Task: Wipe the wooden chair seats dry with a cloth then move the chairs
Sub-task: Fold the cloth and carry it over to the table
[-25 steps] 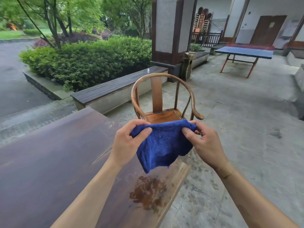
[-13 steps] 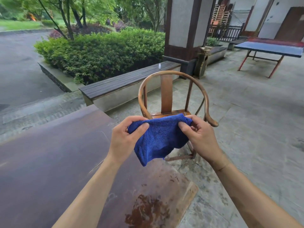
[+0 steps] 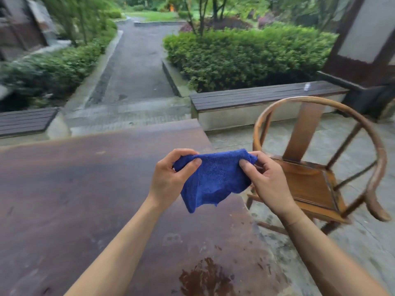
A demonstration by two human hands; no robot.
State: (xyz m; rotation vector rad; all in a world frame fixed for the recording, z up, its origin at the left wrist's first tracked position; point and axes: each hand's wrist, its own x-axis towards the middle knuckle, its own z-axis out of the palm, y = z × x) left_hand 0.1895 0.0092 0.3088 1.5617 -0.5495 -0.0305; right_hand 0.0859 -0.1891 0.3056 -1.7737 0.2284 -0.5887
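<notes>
I hold the blue cloth up in the air, over the edge of the big dark table. My left hand pinches one top corner and my right hand pinches the other, so the cloth hangs down between them. The wooden chair stands just to my right, and its seat is bare. I think I should fold the cloth into a flat pad, then press it down on the seat and rub right into the corners.
</notes>
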